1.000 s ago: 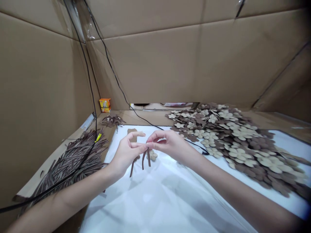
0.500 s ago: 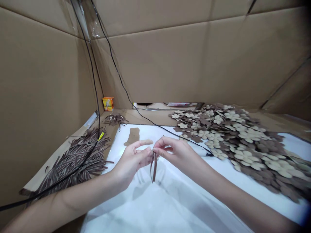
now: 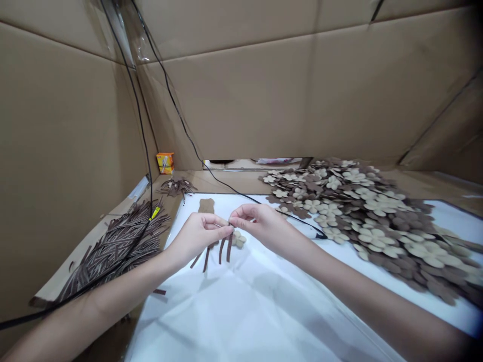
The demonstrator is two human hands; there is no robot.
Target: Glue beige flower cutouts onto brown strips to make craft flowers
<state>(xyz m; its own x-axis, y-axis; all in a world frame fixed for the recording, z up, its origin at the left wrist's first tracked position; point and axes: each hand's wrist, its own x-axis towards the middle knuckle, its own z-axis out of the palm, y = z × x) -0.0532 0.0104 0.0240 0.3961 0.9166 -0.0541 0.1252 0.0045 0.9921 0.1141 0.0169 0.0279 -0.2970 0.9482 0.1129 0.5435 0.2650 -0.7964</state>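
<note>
**Pinching brown strips [image 3: 229,247] between both hands**

The left hand [image 3: 196,236] and right hand [image 3: 260,223] are clamping the strips' top ends together at the fingertips; the strips are dangling over a white sheet [image 3: 241,311]; a beige flower cutout [image 3: 238,240] is lying just beside them; a heap of flower cutouts [image 3: 358,221] is spreading rightward; a pile of strips [image 3: 121,246] is lying leftward.

Free passage: white sheet [image 3: 245,311], lower middle of frame. Obstacles: strip pile [image 3: 121,246] at left, flower pile [image 3: 358,221] at right, black cable [image 3: 226,187] above.
</note>
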